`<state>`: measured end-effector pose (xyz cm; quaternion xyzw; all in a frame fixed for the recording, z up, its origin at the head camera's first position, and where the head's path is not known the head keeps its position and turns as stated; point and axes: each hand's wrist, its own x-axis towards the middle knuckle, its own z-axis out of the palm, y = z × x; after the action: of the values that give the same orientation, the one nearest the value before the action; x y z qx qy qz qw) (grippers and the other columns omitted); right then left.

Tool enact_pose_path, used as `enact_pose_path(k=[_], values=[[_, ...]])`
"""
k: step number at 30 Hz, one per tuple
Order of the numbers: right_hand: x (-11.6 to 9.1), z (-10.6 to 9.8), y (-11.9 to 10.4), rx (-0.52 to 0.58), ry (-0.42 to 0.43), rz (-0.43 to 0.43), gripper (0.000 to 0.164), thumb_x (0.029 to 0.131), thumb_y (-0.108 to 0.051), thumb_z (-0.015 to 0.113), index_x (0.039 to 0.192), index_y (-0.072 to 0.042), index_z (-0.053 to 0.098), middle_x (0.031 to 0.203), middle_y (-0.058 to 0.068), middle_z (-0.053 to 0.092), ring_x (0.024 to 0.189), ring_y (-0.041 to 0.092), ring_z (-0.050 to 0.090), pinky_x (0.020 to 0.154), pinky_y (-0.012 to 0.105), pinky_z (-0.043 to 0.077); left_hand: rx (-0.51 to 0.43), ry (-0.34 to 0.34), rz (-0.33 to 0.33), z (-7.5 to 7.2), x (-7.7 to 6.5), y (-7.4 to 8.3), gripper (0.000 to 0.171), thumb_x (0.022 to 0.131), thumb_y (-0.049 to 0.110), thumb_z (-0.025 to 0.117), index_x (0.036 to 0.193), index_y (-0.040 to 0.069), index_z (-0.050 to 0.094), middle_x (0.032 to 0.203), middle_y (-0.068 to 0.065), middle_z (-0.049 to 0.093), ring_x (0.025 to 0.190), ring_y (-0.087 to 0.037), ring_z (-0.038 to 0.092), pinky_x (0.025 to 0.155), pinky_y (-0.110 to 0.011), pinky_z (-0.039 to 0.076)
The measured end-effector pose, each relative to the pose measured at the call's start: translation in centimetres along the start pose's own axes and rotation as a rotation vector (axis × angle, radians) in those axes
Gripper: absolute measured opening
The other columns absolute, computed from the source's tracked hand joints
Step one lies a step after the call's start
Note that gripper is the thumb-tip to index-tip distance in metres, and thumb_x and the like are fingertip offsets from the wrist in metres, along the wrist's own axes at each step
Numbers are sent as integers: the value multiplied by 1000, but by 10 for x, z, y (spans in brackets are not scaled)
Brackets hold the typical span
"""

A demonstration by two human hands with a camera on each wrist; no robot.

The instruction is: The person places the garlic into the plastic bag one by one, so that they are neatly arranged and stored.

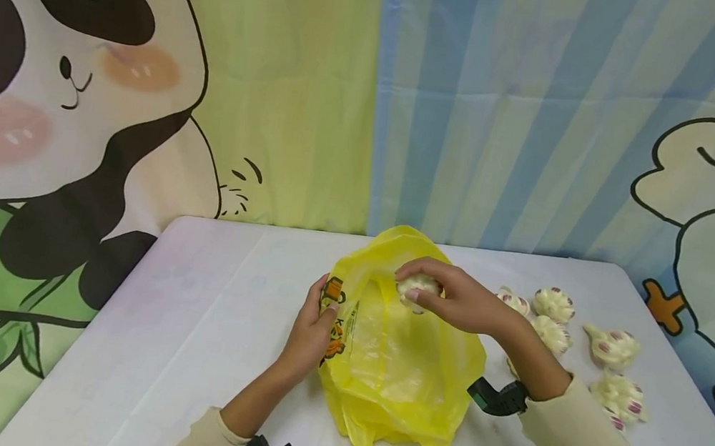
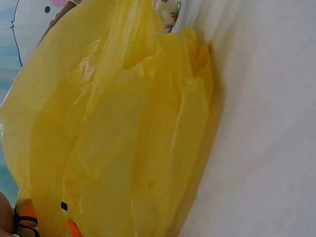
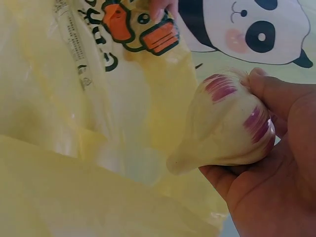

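Note:
A yellow plastic bag (image 1: 408,371) with printed cartoon figures lies on the table, its mouth spread and one handle loop toward the person. My left hand (image 1: 311,326) pinches the bag's left edge, thumb over the print. Over the bag's opening, my right hand (image 1: 454,293) grips a garlic bulb (image 1: 419,286). The right wrist view shows that bulb (image 3: 229,123), white with purple patches, between thumb and fingers. In the left wrist view the bag's side (image 2: 123,138) covers most of the picture, and only a bit of the left hand (image 2: 6,217) shows at the lower left.
Several more garlic bulbs (image 1: 615,347) lie on the right part of the white table (image 1: 190,350), some partly behind the right forearm. A cloth backdrop (image 1: 304,103) printed with a panda hangs behind the table. Each wrist carries a small black camera (image 1: 499,397).

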<state>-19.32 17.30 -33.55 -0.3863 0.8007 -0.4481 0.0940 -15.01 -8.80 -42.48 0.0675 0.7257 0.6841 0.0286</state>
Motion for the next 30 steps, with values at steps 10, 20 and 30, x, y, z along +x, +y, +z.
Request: enact_pose_path(k=[10, 20, 30], values=[[16, 13, 14, -63, -69, 54, 24, 101, -13, 55, 125, -10, 57, 118, 6, 58, 90, 18, 58, 77, 36, 51, 20, -7, 35, -1, 0, -2, 52, 106, 16, 35, 155, 19, 18, 152, -6, 34, 133, -26, 39, 109, -45, 30], [24, 33, 26, -91, -91, 101, 21, 98, -13, 60, 119, -11, 61, 117, 4, 59, 91, 17, 57, 83, 36, 49, 35, -9, 50, 0, 0, 1, 53, 106, 14, 35, 155, 18, 18, 154, -4, 31, 137, -22, 35, 111, -43, 26], [28, 51, 39, -163, -159, 143, 21, 97, -13, 61, 116, -4, 64, 117, 4, 61, 110, 22, 56, 92, 40, 46, 62, 24, 11, 2, -1, 1, 55, 105, 16, 38, 156, 21, 16, 154, -1, 30, 137, -20, 34, 111, -45, 26]])
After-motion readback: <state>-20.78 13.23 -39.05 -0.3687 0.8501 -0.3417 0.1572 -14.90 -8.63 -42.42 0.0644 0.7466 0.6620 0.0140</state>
